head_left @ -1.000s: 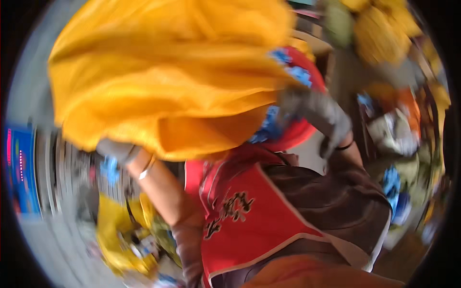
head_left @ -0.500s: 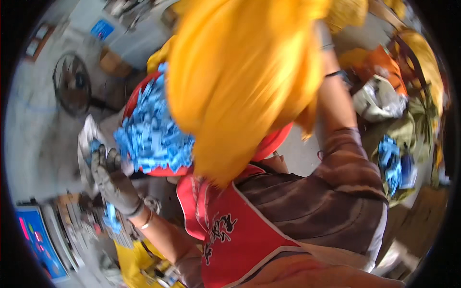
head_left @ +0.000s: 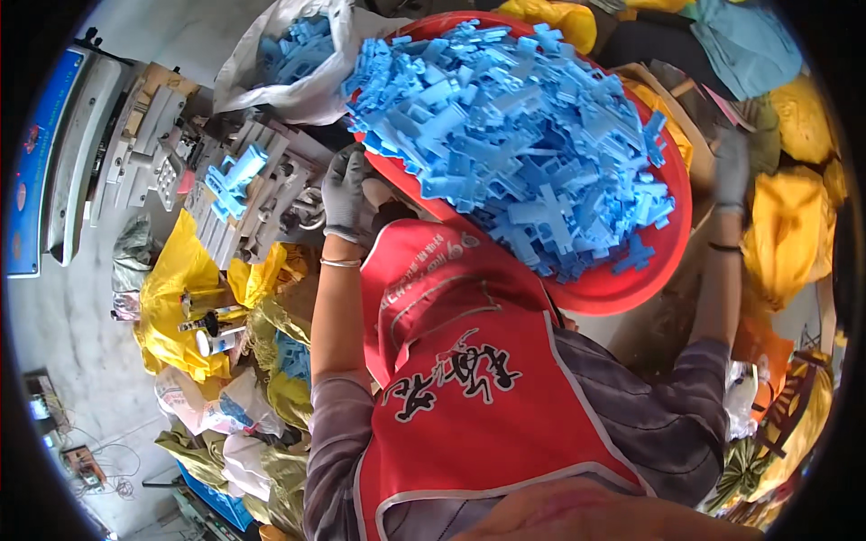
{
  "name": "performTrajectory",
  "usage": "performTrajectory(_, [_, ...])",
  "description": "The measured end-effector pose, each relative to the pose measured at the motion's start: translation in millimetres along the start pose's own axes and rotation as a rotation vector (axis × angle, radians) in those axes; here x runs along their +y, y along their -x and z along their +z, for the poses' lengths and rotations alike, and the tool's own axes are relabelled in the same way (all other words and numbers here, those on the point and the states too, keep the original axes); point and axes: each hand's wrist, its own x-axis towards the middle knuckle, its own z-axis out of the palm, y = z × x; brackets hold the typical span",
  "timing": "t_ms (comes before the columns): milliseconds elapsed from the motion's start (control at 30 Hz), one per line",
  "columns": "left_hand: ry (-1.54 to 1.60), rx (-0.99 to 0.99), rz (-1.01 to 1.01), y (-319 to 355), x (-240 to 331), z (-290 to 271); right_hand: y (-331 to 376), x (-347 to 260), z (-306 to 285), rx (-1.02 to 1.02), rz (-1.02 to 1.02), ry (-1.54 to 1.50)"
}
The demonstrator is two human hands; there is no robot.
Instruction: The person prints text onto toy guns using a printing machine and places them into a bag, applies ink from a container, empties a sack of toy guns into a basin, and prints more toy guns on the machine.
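A large red basin (head_left: 678, 270) piled with light-blue plastic pieces (head_left: 505, 126), some shaped like toy pistols, stands in front of me. My left hand (head_left: 345, 194), in a grey glove, is at the basin's near left side; its fingers point away from me and their grip does not show clearly. Beyond the basin's right rim is my right hand (head_left: 732, 171), also gloved and smeared by motion, close to a cardboard box (head_left: 663, 86) and yellow sacks (head_left: 783, 230). Whether it holds anything is hidden by the blur.
A white sack (head_left: 338, 59) with more blue pieces adjoins the basin at the far left. Metal blocks (head_left: 271, 194) carry a blue toy-pistol piece (head_left: 236, 180) on the left. A machine with a blue panel (head_left: 41, 162) stands farther left. Yellow bags (head_left: 180, 298) lie nearer me.
The large yellow cloth-like bundle by my right arm no longer covers the basin. My right hand is now beyond the basin's right side; my left has gone from the white sack to the basin's near side.
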Motion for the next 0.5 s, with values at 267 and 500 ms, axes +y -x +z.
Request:
performTrajectory(267, [-0.258, 0.201, 0.011, -66.1, -50.6, -6.0, -265.4, -270.5, -189.0, 0.217, -0.427, -1.479])
performTrajectory(500, [-0.410, 0.287, 0.093, -100.6, -121.8, -5.9, -391.4, -432.7, -265.6, 0.147, -0.424, -1.089])
